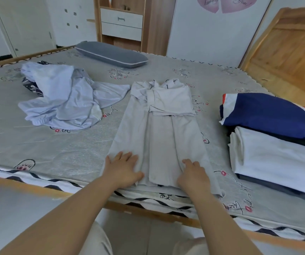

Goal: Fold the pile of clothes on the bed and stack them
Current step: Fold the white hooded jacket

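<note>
Your left hand (pixel 123 169) lies flat with fingers spread on the near left corner of the pale grey shirt (pixel 159 133), pressing the hem down at lower centre of the frame. Your right hand (pixel 194 175) rests on the hem's right side; its fingers look loosely bent against the cloth, and I cannot tell whether they pinch a fold.

The shirt runs in a long strip from the near edge of the bed (pixel 65 150) toward centre frame, its sides turned in and its collar end folded at the far end.

At upper left lies the unfolded pile of clothes (pixel 65 96), light blue garments crumpled together with a dark patterned piece showing beneath.

At the right edge sits the stack (pixel 276 140): a navy, white and red garment next to a folded white one, over darker pieces.

A grey pillow (pixel 111 54) lies at the far side of the bed, top centre.
</note>
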